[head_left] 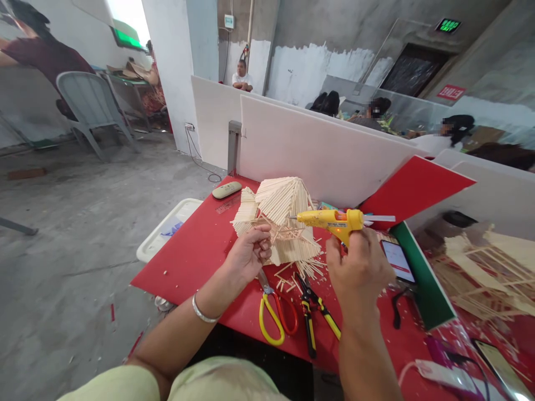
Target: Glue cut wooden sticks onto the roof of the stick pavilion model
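A yellow hot glue gun [328, 218] with a clear glue stick out of its back is gripped in my right hand [357, 267]. Its nozzle points left, near a model house [280, 197] built of thin wooden sticks with sloped roofs. My left hand [248, 253] is closed in a pinch in front of the model; whatever is between the fingertips is too small to make out. Closer to me lie scissors [268, 291] with one yellow and one red handle, and black-and-yellow cutting pliers [308, 323]. Loose sticks [307, 270] are scattered by the model's base.
The red table [188, 250] also bears a glasses case [227, 190], a clear ruler [228, 205] and a phone [398, 260]. White partition boards [309, 145] rise behind. A white plastic tray [146, 245] sits at the left. Another stick model [480, 273] stands at right. Other people sit beyond.
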A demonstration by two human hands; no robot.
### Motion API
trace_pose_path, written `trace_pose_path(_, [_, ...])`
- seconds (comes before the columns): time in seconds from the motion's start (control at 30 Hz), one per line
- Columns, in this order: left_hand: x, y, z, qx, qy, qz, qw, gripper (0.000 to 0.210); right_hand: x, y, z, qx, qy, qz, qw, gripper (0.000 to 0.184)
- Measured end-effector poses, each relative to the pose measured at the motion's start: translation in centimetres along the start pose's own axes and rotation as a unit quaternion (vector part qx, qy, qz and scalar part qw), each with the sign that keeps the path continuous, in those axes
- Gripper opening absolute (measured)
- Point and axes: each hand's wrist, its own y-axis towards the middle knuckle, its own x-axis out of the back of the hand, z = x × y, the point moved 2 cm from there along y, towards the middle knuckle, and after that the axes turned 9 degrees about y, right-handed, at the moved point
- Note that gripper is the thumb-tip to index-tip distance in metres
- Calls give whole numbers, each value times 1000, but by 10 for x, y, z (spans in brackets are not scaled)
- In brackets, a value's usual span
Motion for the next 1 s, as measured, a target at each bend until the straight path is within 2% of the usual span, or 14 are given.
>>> trace_pose_path(0.33, [2, -3, 1, -25, -6, -17, 1000, 25, 1, 0, -1, -7, 12, 13, 1000, 18])
trace_pose_path(0.6, [5, -4, -2, -33, -22, -27, 999, 17, -1, 2, 0, -1, 3, 2, 1000, 17])
trace_pose_path(1.0, [5, -10, -4, -43, -15, -31, 998, 16, -8, 10, 2, 4, 3, -21, 1000, 18])
